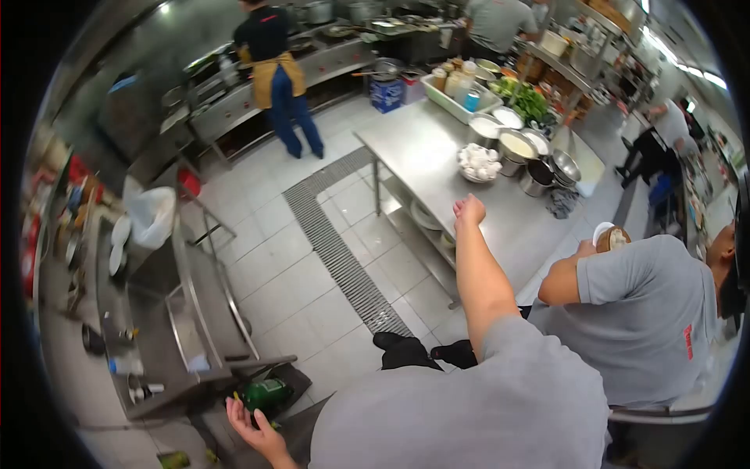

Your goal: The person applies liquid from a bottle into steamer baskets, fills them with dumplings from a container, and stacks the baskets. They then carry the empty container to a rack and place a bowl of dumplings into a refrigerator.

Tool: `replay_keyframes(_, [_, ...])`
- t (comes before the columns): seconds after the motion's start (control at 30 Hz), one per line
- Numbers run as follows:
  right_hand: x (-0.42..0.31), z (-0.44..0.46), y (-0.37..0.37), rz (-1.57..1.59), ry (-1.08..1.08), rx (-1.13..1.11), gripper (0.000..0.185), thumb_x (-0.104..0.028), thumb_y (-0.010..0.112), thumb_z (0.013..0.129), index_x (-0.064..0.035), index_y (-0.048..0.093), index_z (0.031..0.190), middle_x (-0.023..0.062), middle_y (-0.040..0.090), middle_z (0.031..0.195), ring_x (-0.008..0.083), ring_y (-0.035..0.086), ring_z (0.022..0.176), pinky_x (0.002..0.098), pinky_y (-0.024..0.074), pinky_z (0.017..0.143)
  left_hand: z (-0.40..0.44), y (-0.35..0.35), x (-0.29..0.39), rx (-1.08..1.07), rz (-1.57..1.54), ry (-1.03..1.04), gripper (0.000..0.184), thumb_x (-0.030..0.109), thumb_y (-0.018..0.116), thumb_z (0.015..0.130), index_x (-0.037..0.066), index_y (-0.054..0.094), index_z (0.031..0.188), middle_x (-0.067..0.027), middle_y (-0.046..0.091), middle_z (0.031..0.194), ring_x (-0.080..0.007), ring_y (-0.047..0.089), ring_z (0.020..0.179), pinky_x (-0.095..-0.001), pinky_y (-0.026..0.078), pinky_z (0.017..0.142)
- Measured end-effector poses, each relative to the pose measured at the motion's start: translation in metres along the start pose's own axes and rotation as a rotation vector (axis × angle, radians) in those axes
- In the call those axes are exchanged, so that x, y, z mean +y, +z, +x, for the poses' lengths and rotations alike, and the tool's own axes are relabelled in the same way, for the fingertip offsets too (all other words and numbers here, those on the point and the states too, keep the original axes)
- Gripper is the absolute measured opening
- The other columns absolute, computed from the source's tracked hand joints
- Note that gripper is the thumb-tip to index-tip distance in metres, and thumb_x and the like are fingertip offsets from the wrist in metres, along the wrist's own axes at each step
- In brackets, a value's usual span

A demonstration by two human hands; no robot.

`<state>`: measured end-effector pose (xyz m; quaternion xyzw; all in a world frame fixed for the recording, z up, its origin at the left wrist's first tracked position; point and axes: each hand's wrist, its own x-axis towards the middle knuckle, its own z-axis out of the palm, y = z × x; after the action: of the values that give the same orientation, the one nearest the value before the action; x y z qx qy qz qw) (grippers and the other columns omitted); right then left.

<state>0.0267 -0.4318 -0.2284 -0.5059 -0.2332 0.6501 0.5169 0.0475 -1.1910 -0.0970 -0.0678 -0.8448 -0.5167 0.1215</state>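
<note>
My right hand (469, 209) reaches forward at the near left side of the steel table (418, 148). Its fingers are curled in, and nothing shows sticking out of them. Closest to it on the tabletop is a bowl of white chunks (478, 162), with a gap between. Low on the left is my left hand (256, 428), palm up, fingers spread and holding nothing. Just behind those fingers lies a green bottle (267, 395); whether they touch it is hard to tell.
Pots (518, 147), greens (531, 102) and a white bin of bottles (461, 95) crowd the table. A co-worker (641, 305) in grey is close on my right. Another person (273, 70) faces the stoves. A floor drain grate (332, 234) crosses the tiles; a steel sink unit (183, 289) stands left.
</note>
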Motion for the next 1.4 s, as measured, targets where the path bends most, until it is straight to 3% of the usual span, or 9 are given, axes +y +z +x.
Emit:
replay_keyframes(0.17, [-0.016,0.104,-0.005,-0.002,0.08,0.059,0.04,-0.02,0.07,0.101,0.0005,0.058,0.133,0.0175,0.064,0.12,0.0352,0.07,0.101,0.0456,0.0614,0.079,0.014,0.039,-0.06,-0.203,0.081,-0.166,0.052,0.0,0.057,0.102,0.002,0.047,0.153,-0.014,0.046,0.162,-0.03,0.052,0.143,-0.0412,0.043,0.117])
replay_keyframes(0.37, [-0.011,0.144,0.001,-0.089,0.126,-0.027,0.035,-0.018,0.069,0.1,0.002,0.058,0.126,0.017,0.065,0.113,0.0348,0.072,0.093,0.0465,0.0623,0.077,0.036,0.11,-0.006,-0.3,0.121,-0.234,0.048,0.001,0.06,0.1,0.0,0.051,0.147,-0.0129,0.045,0.162,-0.0288,0.054,0.139,-0.0419,0.043,0.115])
replay_keyframes(0.53, [-0.029,0.144,0.001,0.066,0.117,0.035,0.024,-0.02,0.065,0.1,-0.0004,0.062,0.112,0.0142,0.067,0.101,0.03,0.073,0.089,0.045,0.0633,0.074,0.047,0.134,0.018,-0.32,0.173,-0.217,0.043,0.002,0.062,0.099,-0.001,0.055,0.141,-0.0131,0.046,0.161,-0.0293,0.055,0.138,-0.0444,0.044,0.114])
replay_keyframes(0.73, [-0.046,0.168,-0.009,-0.171,0.115,-0.036,0.034,-0.026,0.063,0.102,0.0017,0.063,0.122,0.0148,0.07,0.105,0.0332,0.076,0.089,0.0426,0.062,0.069,0.036,0.128,0.018,-0.288,0.224,-0.252,0.041,0.003,0.064,0.097,-0.001,0.059,0.137,-0.0135,0.048,0.161,-0.0303,0.056,0.138,-0.0447,0.045,0.113])
replay_keyframes(1.0, [-0.019,0.24,-0.053,-0.278,0.029,-0.331,0.042,-0.037,0.063,0.108,-0.0023,0.066,0.132,0.0121,0.074,0.118,0.0256,0.074,0.094,0.0359,0.0635,0.079,-0.002,0.111,0.003,-0.201,0.276,-0.287,0.038,0.006,0.071,0.092,0.004,0.066,0.13,-0.0188,0.057,0.152,-0.0356,0.059,0.136,-0.0429,0.049,0.113])
replay_keyframes(1.17, [-0.021,0.192,-0.06,-0.469,-0.002,-0.511,0.042,-0.036,0.063,0.108,-0.0004,0.07,0.128,0.0118,0.074,0.121,0.0239,0.072,0.1,0.0388,0.062,0.087,-0.032,0.086,0.012,-0.146,0.4,-0.255,0.037,0.013,0.075,0.091,0.006,0.069,0.126,-0.0217,0.06,0.148,-0.0418,0.058,0.136,-0.046,0.047,0.114])
replay_keyframes(1.27, [-0.006,0.145,-0.052,-0.656,0.049,-0.697,0.042,-0.039,0.061,0.105,-0.009,0.071,0.133,0.0065,0.074,0.124,0.02,0.07,0.106,0.0358,0.0534,0.089,-0.069,0.067,0.002,-0.059,0.381,-0.302,0.037,0.014,0.074,0.092,0.009,0.069,0.128,-0.0175,0.058,0.149,-0.0393,0.059,0.135,-0.0442,0.049,0.113])
replay_keyframes(1.3, [0.002,0.121,-0.048,-0.729,0.009,-0.78,0.05,-0.039,0.059,0.105,-0.0025,0.067,0.138,0.0087,0.073,0.129,0.0224,0.069,0.113,0.0393,0.0526,0.092,-0.077,0.06,0.01,-0.031,0.343,-0.344,0.036,0.014,0.073,0.093,0.009,0.068,0.129,-0.0162,0.058,0.15,-0.0379,0.059,0.135,-0.0436,0.05,0.112])
replay_keyframes(1.4, [0.033,0.068,-0.031,-0.818,0.144,-1.102,0.051,-0.036,0.061,0.103,-0.0046,0.062,0.143,0.0074,0.072,0.128,0.0217,0.069,0.112,0.0351,0.0531,0.089,-0.106,0.034,0.047,0.062,0.25,-0.46,0.037,0.015,0.072,0.096,0.011,0.067,0.132,-0.0136,0.057,0.152,-0.0347,0.059,0.135,-0.041,0.052,0.108])
